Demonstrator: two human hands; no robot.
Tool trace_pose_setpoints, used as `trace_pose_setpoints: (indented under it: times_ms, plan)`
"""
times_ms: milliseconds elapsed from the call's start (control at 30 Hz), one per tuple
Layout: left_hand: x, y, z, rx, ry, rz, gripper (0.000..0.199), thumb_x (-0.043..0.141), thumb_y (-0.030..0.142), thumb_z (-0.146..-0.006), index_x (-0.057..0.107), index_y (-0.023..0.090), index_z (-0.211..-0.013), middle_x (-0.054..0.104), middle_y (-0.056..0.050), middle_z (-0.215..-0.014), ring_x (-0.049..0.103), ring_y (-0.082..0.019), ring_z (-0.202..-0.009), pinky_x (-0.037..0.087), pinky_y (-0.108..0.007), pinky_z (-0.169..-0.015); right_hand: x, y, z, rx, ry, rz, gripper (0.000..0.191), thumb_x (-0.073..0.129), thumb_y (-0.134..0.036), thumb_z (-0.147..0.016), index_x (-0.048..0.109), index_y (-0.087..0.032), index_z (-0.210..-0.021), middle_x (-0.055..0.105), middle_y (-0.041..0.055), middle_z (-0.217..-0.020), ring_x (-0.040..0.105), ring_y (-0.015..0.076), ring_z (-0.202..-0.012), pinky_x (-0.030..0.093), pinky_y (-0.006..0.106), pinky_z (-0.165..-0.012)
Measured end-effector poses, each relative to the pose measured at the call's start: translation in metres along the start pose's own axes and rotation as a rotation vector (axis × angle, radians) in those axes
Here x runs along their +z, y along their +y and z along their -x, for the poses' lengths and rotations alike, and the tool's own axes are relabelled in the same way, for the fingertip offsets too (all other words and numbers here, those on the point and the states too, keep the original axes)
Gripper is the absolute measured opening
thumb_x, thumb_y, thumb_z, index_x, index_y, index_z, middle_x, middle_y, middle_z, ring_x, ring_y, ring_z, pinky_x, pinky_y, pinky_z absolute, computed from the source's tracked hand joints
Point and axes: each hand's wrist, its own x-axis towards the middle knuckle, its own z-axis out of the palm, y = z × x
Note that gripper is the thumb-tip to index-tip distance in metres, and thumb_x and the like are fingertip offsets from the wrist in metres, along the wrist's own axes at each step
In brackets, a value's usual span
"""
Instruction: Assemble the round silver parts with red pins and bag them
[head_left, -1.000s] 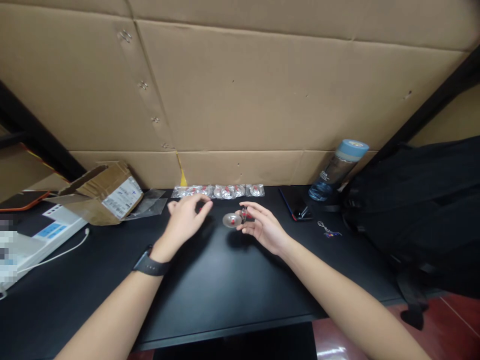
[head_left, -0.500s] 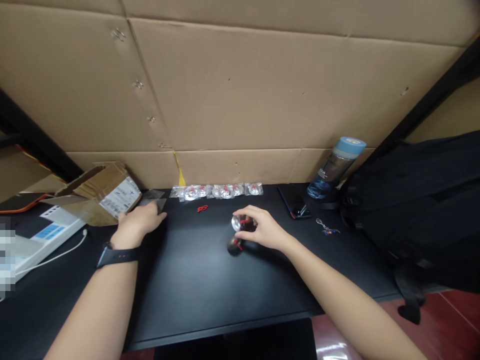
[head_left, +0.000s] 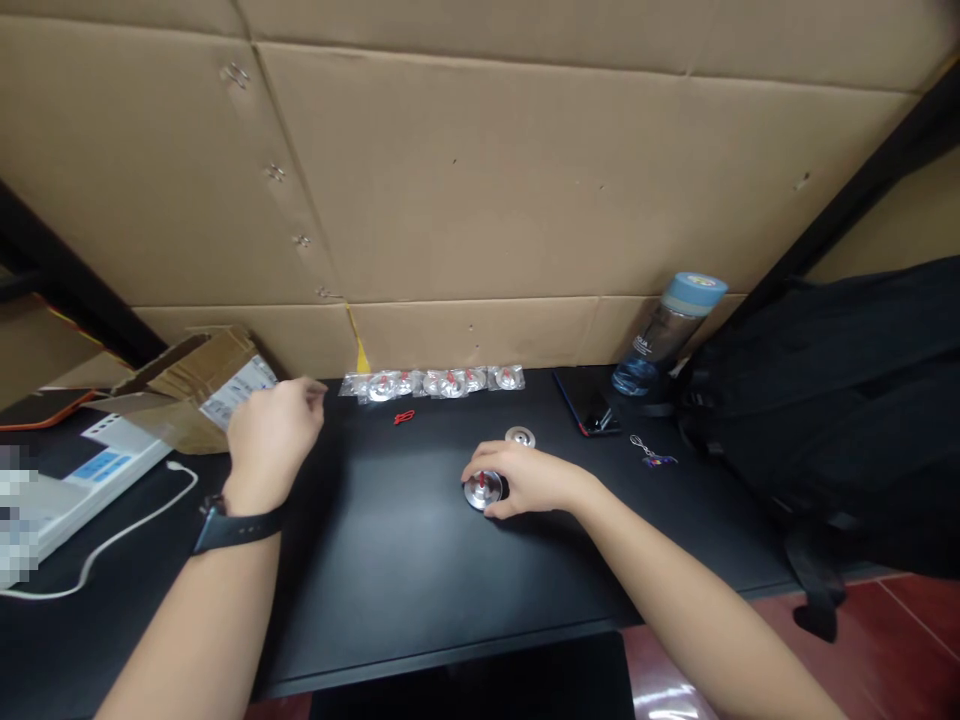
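My right hand (head_left: 529, 478) has its thumb and fingers around the rim of a shiny finger cymbal (head_left: 482, 488), a metal disc with red cord at its centre, on or just above the black table. Just behind that hand, a second finger cymbal (head_left: 520, 436) lies on the table, partly covered by the hand. My left hand (head_left: 274, 435), with a dark watch at the wrist, is raised in front of the cardboard box (head_left: 187, 425). Its fingers are curled together and their tips face away, so I cannot make out what they hold. A red cord (head_left: 404, 417) lies between the hands.
Several bagged finger cymbals (head_left: 450, 384) line the cardboard wall (head_left: 487, 180). At right are a phone (head_left: 589, 402), a keychain (head_left: 654, 455), a blue-lidded bottle (head_left: 667, 335) and a black backpack (head_left: 832, 420). A white cable (head_left: 97, 555) and power strip (head_left: 90, 485) lie left.
My right hand has brought a cymbal lower and nearer; the other now lies flat behind it. My left hand has risen from the clear plastic bag by the box and curled its fingers.
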Motion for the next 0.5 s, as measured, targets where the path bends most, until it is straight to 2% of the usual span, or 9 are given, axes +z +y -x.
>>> trace_pose_setpoints:
  times_ms: [67,133,233,400,500]
  plan:
    - [-0.003,0.025,0.009,0.086,0.115,0.031,0.033,0.047,0.034,-0.096,0.072,0.021,-0.113,0.077,-0.012,-0.106,0.069,-0.035,-0.097,0.047,-0.041,-0.085,-0.002,-0.004,0.001,0.017,0.026,0.044,0.043,0.081,-0.016,-0.068,0.073,-0.022,-0.11,0.07,0.0065,-0.107,0.067,0.0215,-0.093,0.049,0.03,-0.086]
    - [0.003,0.048,0.019,0.262,0.119,0.157,0.031,0.049,0.032,-0.096,0.071,0.023,-0.116,0.076,-0.009,-0.112,0.069,-0.031,-0.099,0.046,-0.037,-0.088,-0.004,-0.006,0.004,0.027,0.063,0.124,0.039,0.079,-0.015,-0.068,0.074,-0.024,-0.106,0.071,0.005,-0.103,0.067,0.0219,-0.091,0.048,0.031,-0.085]
    - [0.02,0.073,0.033,0.462,0.018,0.253,0.023,0.056,0.028,-0.094,0.072,0.026,-0.109,0.077,-0.007,-0.105,0.068,-0.028,-0.096,0.042,-0.039,-0.091,-0.008,-0.007,0.009,0.072,0.11,0.243,0.038,0.076,-0.012,-0.067,0.073,-0.027,-0.102,0.073,0.0033,-0.097,0.066,0.023,-0.089,0.046,0.031,-0.08]
    - [0.038,0.096,0.049,0.661,-0.053,0.339,0.02,0.054,0.03,-0.098,0.074,0.028,-0.099,0.077,-0.006,-0.099,0.062,-0.028,-0.106,0.029,-0.045,-0.099,-0.016,0.001,0.017,0.17,0.158,0.282,0.041,0.072,-0.008,-0.064,0.073,-0.027,-0.1,0.074,0.003,-0.094,0.066,0.0225,-0.084,0.044,0.028,-0.072]
    - [0.04,0.104,0.058,0.842,-0.225,0.443,0.019,0.055,0.033,-0.099,0.073,0.028,-0.101,0.076,-0.006,-0.105,0.062,-0.026,-0.108,0.029,-0.041,-0.097,-0.023,0.009,0.021,0.222,0.187,0.276,0.049,0.072,-0.01,-0.063,0.072,-0.027,-0.108,0.075,0.0034,-0.097,0.068,0.0236,-0.086,0.045,0.028,-0.072]
